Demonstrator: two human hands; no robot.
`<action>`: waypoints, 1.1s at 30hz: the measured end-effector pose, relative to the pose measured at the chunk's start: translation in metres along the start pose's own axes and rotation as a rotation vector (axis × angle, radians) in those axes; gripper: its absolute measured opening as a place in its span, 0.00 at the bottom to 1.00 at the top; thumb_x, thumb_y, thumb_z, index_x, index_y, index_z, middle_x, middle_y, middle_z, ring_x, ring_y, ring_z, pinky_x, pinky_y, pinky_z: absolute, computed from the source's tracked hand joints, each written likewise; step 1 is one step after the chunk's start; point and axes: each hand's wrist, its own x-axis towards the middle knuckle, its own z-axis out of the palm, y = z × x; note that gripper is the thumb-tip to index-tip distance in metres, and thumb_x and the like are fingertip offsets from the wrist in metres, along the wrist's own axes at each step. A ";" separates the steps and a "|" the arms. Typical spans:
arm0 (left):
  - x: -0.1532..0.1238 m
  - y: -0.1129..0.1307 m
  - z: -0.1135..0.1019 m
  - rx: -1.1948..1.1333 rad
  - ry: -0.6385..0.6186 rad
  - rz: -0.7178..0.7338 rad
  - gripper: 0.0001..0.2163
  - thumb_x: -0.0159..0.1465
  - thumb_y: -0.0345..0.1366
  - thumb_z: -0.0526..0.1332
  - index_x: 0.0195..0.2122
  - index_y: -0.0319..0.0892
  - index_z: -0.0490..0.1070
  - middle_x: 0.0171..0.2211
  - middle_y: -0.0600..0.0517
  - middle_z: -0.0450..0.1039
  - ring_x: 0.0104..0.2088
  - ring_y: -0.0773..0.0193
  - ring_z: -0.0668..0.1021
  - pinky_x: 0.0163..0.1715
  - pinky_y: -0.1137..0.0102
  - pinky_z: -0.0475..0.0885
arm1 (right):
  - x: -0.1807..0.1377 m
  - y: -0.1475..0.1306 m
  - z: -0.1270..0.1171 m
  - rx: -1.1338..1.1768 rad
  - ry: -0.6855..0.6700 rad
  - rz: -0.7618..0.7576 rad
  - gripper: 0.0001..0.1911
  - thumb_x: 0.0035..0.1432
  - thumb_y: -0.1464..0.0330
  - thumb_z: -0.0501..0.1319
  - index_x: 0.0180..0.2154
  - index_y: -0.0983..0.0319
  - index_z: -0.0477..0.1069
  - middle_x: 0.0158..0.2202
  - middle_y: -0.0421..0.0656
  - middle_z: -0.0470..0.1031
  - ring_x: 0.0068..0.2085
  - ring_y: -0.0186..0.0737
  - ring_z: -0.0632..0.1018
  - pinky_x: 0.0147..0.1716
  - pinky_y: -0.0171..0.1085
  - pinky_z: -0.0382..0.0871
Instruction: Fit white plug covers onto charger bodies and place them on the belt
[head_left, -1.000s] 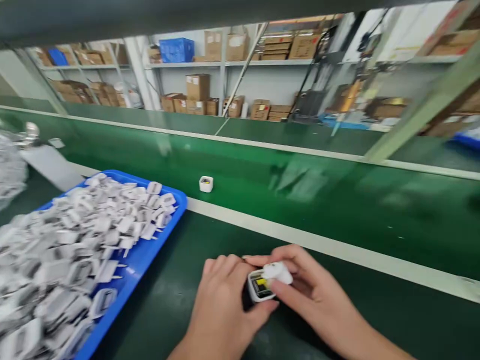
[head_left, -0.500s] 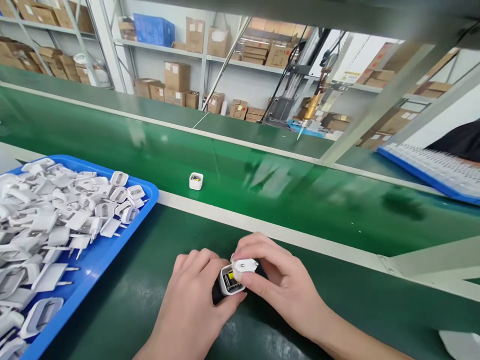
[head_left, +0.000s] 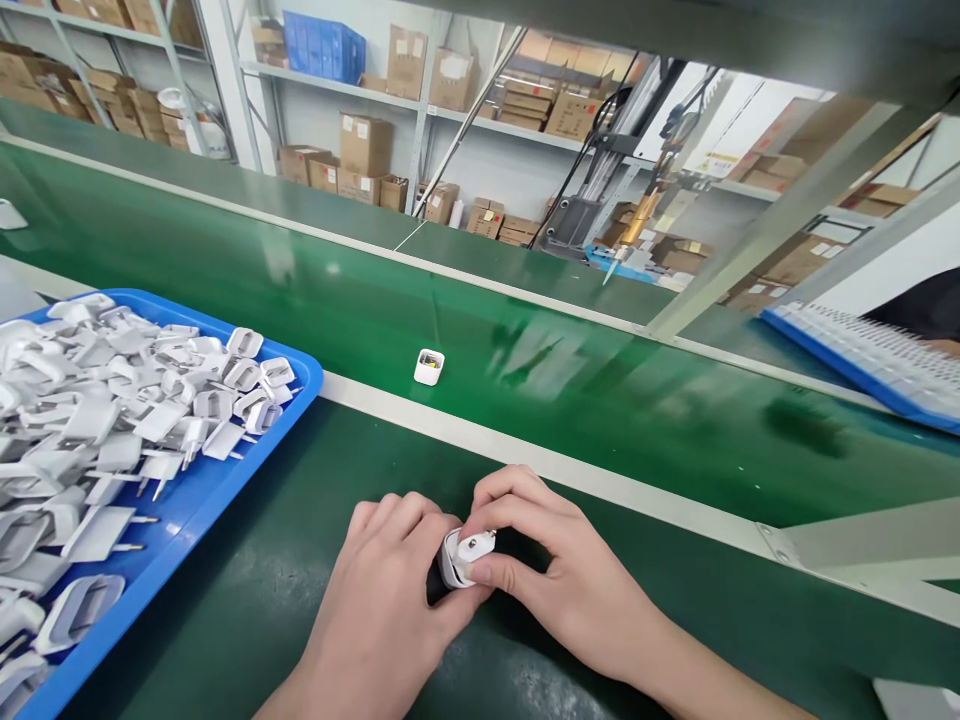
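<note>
From my station I see the left hand curled shut around a small white plastic charger housing. The housing sits on a dark block on the dark green bench mat, near the pale rail that edges the glossy green conveyor belt. The right hand pinches a white plastic plug cap between thumb and forefinger and presses it against the housing's open end. The two parts are touching, but the cap looks a little tilted and a strip of the housing's rim shows beside it. I judge the cap placed but not yet seated flush, so closing that joint is what remains on this piece. Whether any pins are engaged inside I cannot tell, since the fingers hide the seam. To my left, the shallow blue plastic tray is heaped with loose white plug caps, so a large stock lies unused. One lone open white housing with a yellow part inside stands on the belt just past the rail, with no cap on it. Far right there is a second blue tray and a dark sleeve belonging to someone else. Grey shelves of cardboard boxes line the back wall
</note>
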 end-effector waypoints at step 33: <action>0.004 0.010 -0.006 -0.014 -0.022 -0.072 0.05 0.65 0.38 0.67 0.36 0.46 0.72 0.37 0.55 0.71 0.38 0.57 0.70 0.40 0.60 0.61 | 0.002 -0.017 -0.019 0.318 -0.138 0.178 0.12 0.60 0.62 0.71 0.44 0.58 0.77 0.35 0.41 0.77 0.33 0.36 0.76 0.34 0.33 0.72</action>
